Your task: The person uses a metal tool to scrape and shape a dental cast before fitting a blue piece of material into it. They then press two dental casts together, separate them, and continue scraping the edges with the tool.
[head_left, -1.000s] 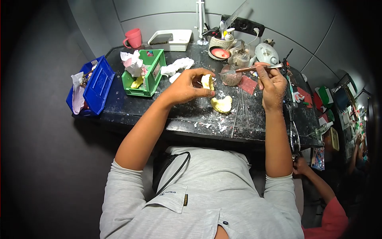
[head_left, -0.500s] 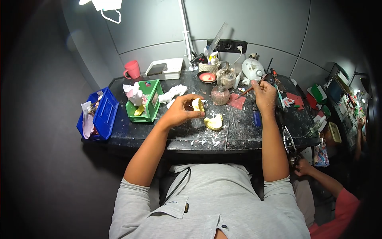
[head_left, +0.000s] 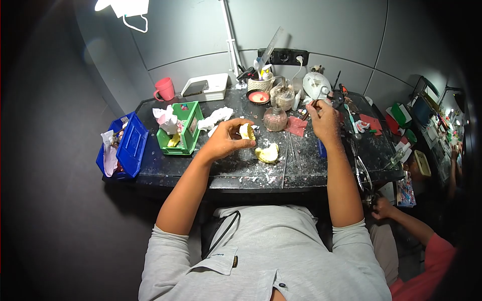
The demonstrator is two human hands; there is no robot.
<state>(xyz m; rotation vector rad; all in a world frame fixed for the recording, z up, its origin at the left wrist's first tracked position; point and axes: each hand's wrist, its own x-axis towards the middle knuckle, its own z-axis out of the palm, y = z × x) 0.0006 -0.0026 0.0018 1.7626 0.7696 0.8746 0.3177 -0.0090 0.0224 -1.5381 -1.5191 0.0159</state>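
Observation:
My left hand (head_left: 227,141) is closed around a pale yellow plaster dental cast (head_left: 245,132), raised above the desk with thumb and fingers on its sides. Just below and to the right, a second yellow dental cast (head_left: 267,153), horseshoe-shaped, lies among white crumbs. My right hand (head_left: 325,122) pinches a thin brown-handled tool (head_left: 308,112); its tip is too small to make out. To the left of that hand stand a round glass burner (head_left: 275,120) and a glass jar (head_left: 282,99). A sheet of red wax (head_left: 296,126) lies beside the burner.
A green bin (head_left: 190,131) and a blue bin (head_left: 133,150) hold scraps at the left. Behind are a pink mug (head_left: 164,89) and a white tray (head_left: 217,86). Thin metal tools (head_left: 286,163) lie in front. A co-worker's hand (head_left: 383,208) is at the right.
My right hand has shifted slightly left and down, with the brown-handled tool turned more upright. The left hand keeps its hold on the cast. The whole view has moved a little.

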